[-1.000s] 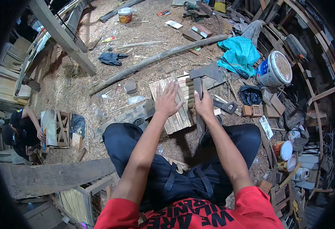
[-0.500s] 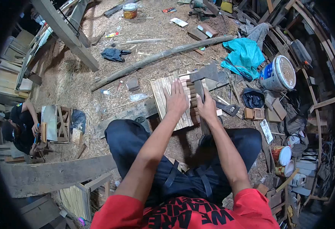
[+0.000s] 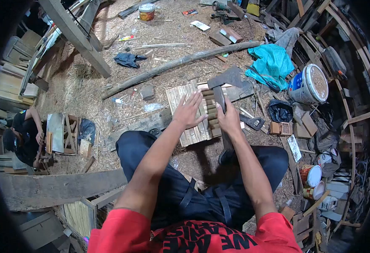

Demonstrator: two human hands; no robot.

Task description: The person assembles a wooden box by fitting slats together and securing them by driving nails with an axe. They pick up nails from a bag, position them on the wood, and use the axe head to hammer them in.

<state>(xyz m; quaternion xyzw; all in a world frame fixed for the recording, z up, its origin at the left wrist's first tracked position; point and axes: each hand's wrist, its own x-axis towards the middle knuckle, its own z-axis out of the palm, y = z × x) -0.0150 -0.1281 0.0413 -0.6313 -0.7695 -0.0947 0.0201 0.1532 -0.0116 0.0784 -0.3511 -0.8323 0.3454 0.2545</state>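
My left hand point(image 3: 188, 111) lies on a slatted wooden piece point(image 3: 174, 98), fingers stretched and thumb spread apart. The piece is made of narrow pale strips side by side. Along its right part run rounded, darker ridges point(image 3: 212, 110). My right hand point(image 3: 229, 116) is wrapped round the wooden handle of an axe point(image 3: 226, 78), gripping it below the head. The broad grey blade points away to the right, over the far right corner of the slatted piece. The handle's lower end reaches down between my knees.
A grey plank point(image 3: 140, 130) lies under the slatted piece. Beyond is a long curved pole point(image 3: 168, 66). To the right are a handsaw point(image 3: 252, 121), a teal sheet point(image 3: 273, 65) and a white bucket point(image 3: 309, 86). Another person point(image 3: 22, 135) works at far left.
My left hand has shifted slightly left and towards me on the slatted piece, with its thumb now spread. The axe stays in my right hand, almost in the same place.
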